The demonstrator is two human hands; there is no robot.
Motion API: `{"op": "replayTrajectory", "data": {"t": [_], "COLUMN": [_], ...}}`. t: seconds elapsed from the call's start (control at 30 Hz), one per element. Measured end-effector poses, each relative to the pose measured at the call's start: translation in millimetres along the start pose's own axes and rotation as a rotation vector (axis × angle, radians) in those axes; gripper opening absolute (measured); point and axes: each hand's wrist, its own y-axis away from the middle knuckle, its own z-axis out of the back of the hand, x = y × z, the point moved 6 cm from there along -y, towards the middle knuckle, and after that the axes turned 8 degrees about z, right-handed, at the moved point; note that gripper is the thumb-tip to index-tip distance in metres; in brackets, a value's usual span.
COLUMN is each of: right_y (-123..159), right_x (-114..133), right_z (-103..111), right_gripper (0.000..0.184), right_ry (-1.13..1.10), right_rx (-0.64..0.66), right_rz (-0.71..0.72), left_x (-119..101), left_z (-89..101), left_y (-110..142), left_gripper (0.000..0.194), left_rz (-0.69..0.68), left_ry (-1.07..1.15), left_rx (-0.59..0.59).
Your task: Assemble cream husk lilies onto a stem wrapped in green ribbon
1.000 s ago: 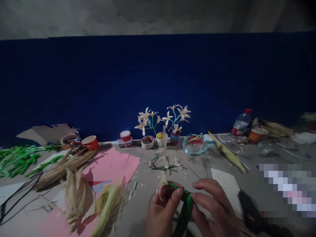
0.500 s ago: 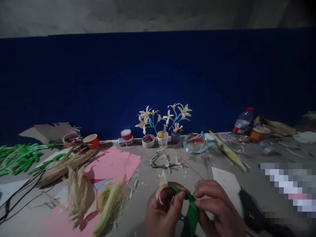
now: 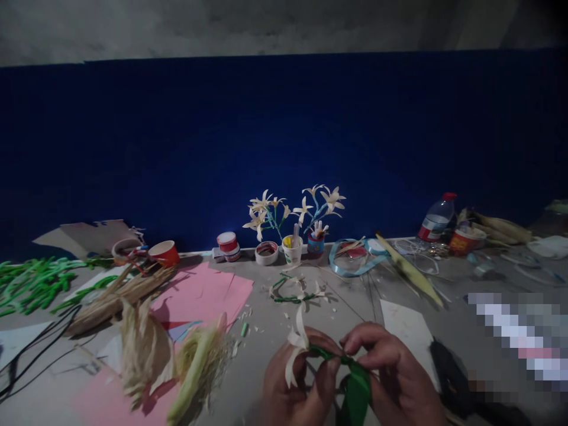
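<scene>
**Our left hand (image 3: 296,403) and right hand (image 3: 402,376) meet on a green strip (image 3: 357,393)**

At the near side of the table (image 3: 252,378), right of the middle, we hold a pale flower (image 3: 299,338) by its green-wrapped stem (image 3: 320,353). Our left thumb and fingers are pinched on that stem, and the flower's narrow petals spread over the left knuckles, one pointing up and another curling down. Our right fingertips close on the strip where it meets the stem; the rest of it hangs, broad and loose, between our hands.

Just beyond our hands lies a green and pale ring (image 3: 295,300), flat on the table. To the right we have a sheet of white paper (image 3: 408,325) and, nearer, a black tool (image 3: 448,376) whose shape is too dark to make out. To the left lie pale scraps, a pale green husk (image 3: 195,378), a dry husk (image 3: 144,349) and pink paper (image 3: 228,293).

Along the far edge, against a blue board (image 3: 284,130), we find two sprays of pale flowers (image 3: 261,213) rising near a white cup (image 3: 293,255), and farther right a bottle (image 3: 433,226) with a red cap. A heap of fuzzy green stems (image 3: 35,284) lies at the far left.
</scene>
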Motion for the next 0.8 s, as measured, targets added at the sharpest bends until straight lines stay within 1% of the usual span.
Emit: {"op": "replayTrajectory", "data": {"t": [0.1,0.23,0.33,0.5,0.67,0.8], "right_y": [-3,-2,1,0,-2,1], "right_x": [0,-1,-4,-3,-2,-2], "right_z": [-1,0,-1,-1,-1,-3], "right_gripper": [0.006,0.006,0.005,0.006,0.008,0.007], "right_ry": [-0.081,-0.170,-0.215,-0.240,-0.248,-0.278], "right_rx": [-0.021,-0.066,-0.058,-0.066,-0.112,-0.120], "right_rz": [-0.067,-0.142,-0.174,-0.141,-0.137,-0.120], "left_x": [-3,-1,3,11,17,18], "left_z": [-1.0,-2.6,-4.5,-7.7,-13.7,-14.7], "left_y": [0,2,2,3,4,2], "left_gripper": [0.015,0.011,0.016,0.019,0.015,0.012], "left_rz": [-0.051,-0.099,-0.143,-0.118,-0.094,-0.079], "left_ry": [-0.021,-0.088,-0.087,0.016,0.228,0.223], "left_rx": [0.018,0.041,0.061,0.101,0.197,0.190]}}
